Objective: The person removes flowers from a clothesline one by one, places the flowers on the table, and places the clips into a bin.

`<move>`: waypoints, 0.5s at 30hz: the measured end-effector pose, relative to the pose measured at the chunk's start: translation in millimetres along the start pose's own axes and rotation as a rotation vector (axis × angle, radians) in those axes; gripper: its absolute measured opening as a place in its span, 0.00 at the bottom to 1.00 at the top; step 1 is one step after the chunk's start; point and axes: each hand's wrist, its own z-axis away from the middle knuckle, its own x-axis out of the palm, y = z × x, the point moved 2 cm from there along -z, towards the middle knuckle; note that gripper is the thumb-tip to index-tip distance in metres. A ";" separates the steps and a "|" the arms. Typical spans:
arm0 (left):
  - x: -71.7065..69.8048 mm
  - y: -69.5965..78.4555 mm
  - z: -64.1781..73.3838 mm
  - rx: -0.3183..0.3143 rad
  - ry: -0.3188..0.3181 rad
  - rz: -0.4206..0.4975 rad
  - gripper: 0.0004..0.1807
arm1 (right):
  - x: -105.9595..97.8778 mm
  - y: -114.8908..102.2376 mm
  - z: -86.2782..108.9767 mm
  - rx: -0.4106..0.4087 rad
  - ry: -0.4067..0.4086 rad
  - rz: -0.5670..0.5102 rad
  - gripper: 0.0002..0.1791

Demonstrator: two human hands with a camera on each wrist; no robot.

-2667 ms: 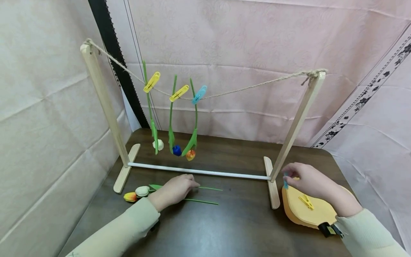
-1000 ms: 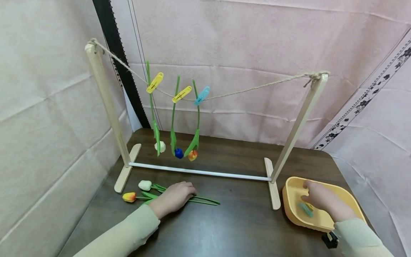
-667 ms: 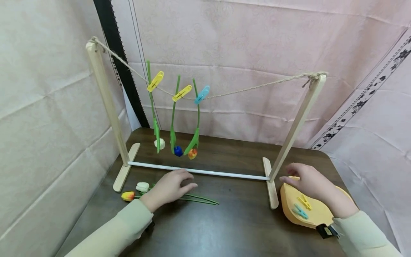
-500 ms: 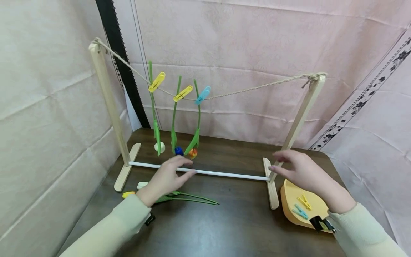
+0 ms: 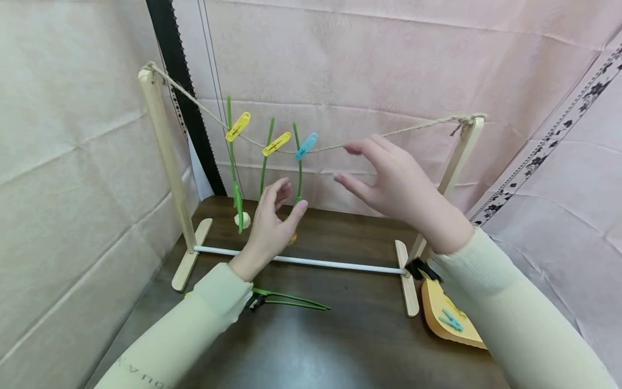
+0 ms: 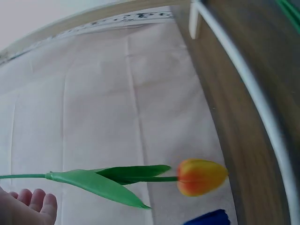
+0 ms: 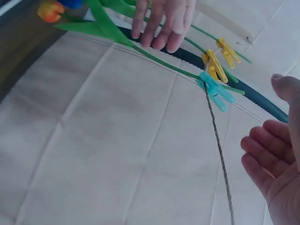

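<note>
Three artificial tulips hang heads-down from a twine line (image 5: 418, 126). Yellow clothespins (image 5: 238, 127) hold two of them and a blue clothespin (image 5: 306, 146) the third. My left hand (image 5: 269, 221) is raised before the hanging stems, fingers loosely bent and holding nothing; it covers the blue tulip head in the head view. In the left wrist view the orange-yellow tulip (image 6: 201, 177) hangs near its fingers. My right hand (image 5: 396, 183) is up by the twine, right of the blue clothespin, with thumb and fingers apart around nothing.
Wooden posts (image 5: 162, 146) with flat feet carry the twine, joined low by a white rod (image 5: 335, 264). More tulip stems (image 5: 296, 301) lie on the dark table (image 5: 335, 351), partly behind the left sleeve. At right, a yellow tray (image 5: 454, 335) holds a loose blue clothespin (image 5: 452, 320).
My right hand let go of a blue clothespin in the tray, then rose leftward to the twine. My left hand left the stems on the table and rose to the hanging tulips.
</note>
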 end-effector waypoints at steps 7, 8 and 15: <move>3.6 -7.8 -22.3 -0.060 0.029 0.001 0.33 | 19.0 10.3 -44.1 0.115 -0.188 0.127 0.32; 3.9 -7.8 -24.0 -0.070 0.023 0.000 0.34 | 21.5 11.4 -47.8 0.131 -0.212 0.135 0.32; 4.9 -6.8 -31.8 -0.108 0.007 0.028 0.34 | 39.3 15.4 -62.9 0.178 -0.322 0.157 0.30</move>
